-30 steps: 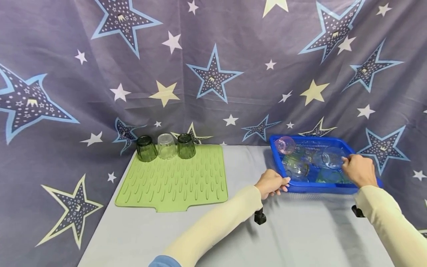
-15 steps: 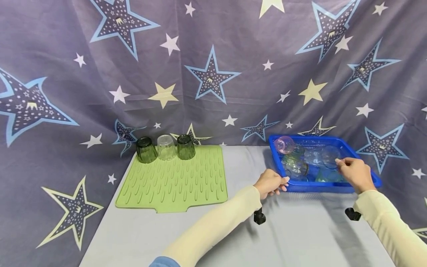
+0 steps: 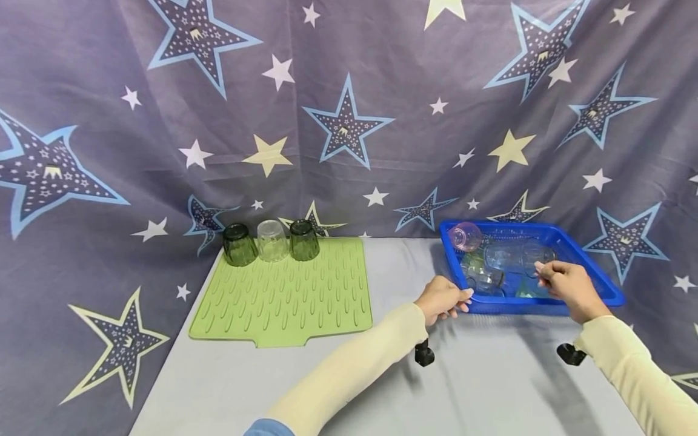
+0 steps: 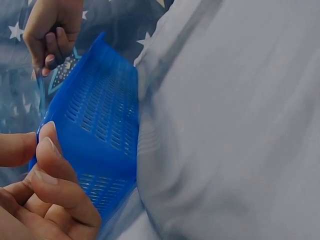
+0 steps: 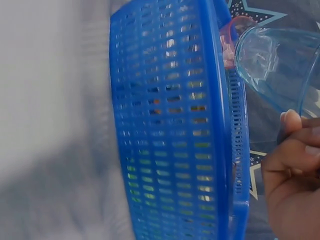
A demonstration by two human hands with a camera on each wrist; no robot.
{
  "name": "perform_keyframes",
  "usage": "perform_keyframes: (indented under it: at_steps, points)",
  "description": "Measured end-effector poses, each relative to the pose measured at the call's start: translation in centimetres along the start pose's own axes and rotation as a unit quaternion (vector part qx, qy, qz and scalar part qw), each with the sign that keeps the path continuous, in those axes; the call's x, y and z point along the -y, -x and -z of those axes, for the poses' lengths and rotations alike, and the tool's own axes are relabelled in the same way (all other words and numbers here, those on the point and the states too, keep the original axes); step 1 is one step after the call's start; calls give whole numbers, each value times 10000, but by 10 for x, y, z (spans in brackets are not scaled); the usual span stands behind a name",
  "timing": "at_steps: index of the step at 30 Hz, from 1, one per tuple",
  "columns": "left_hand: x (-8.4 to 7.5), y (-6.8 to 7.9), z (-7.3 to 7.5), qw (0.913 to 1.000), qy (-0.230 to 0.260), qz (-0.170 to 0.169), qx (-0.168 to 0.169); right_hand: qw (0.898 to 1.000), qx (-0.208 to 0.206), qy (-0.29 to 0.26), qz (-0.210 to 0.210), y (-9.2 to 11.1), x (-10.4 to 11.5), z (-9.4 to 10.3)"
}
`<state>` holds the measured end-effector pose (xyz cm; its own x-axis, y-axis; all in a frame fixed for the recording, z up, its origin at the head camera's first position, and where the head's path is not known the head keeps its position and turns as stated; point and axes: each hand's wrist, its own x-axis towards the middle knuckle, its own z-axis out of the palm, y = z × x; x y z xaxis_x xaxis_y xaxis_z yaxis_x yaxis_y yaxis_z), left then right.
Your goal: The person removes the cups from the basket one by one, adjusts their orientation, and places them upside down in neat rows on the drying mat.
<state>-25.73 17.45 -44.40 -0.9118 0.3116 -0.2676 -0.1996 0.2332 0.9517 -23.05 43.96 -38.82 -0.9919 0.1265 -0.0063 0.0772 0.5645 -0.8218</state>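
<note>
My right hand (image 3: 572, 289) pinches the rim of a clear, bluish drinking glass (image 5: 280, 65), tilted on its side over the blue plastic basket (image 3: 595, 280). At the basket's near left corner my left hand (image 3: 444, 299) grips the rim between thumb and fingers, as the left wrist view also shows. Inside the basket a pink glass (image 3: 465, 237) leans at the back left. Several clear and greenish glasses lie below it, partly hidden by the held glass and overlapping one another.
A light green drying mat (image 3: 289, 297) lies on the left of the white table. Along its back edge stand three upside-down glasses: a dark green one (image 3: 240, 245), a clear one (image 3: 272, 241) and another dark green one (image 3: 303, 240). A star-patterned curtain (image 3: 349, 181) hangs right behind.
My right hand has moved left over the basket with the glass, whose base now points further left. The left hand has stayed on the basket's corner.
</note>
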Motion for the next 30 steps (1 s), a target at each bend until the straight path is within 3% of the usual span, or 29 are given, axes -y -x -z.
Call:
perform_keyframes:
  at_steps: [6, 10, 17, 20, 25, 30]
  points:
    - [0, -1, 2, 10000, 15, 59, 13, 9947, 418, -933, 81, 2, 3, -10]
    - [0, -1, 5, 10000, 29, 41, 22, 9909, 642, -1182, 59, 3, 6, -17]
    - [10, -5, 16, 9985, -219, -500, 14, 9802, 1007, -1704, 89, 4, 7, -29]
    - [16, -9, 25, 9971, 65, -732, 200, 9762, 1189, -1805, 197, 5, 8, -33]
    - [15, -15, 43, 9898, 948, -891, 573, 9721, 1460, -1793, 404, 7, 13, -40]
    - [5, -15, 53, 9855, 1159, -901, 846, 9691, 1640, -1768, 510, 9, 17, -45]
